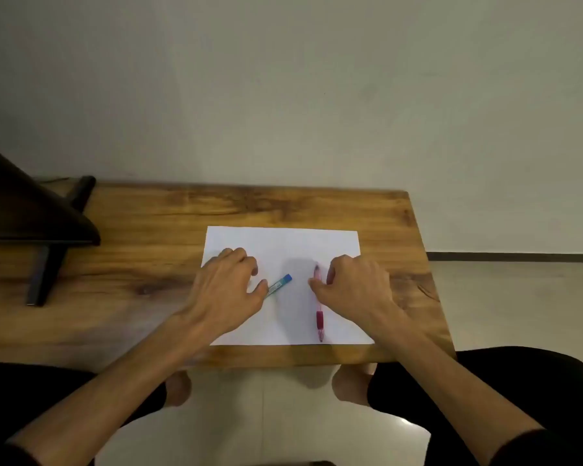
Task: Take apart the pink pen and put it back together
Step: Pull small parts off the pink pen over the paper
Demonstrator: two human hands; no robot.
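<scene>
The pink pen (319, 317) lies on a white sheet of paper (283, 243), pointing away from me, with its darker red grip near my side. My right hand (357, 287) rests palm down beside the pen's far half, pinching the barrel between thumb on the left and forefinger on the right. A blue pen (279, 284) lies slanted on the sheet to the left. My left hand (226, 284) sits palm down with curled fingers, its thumb tip touching the blue pen's near end, which the hand partly hides.
The sheet lies on a wooden table (148, 230) whose right edge and near edge are close to the paper. A dark monitor on a black stand (44, 250) occupies the table's left side. My knees show below the near edge.
</scene>
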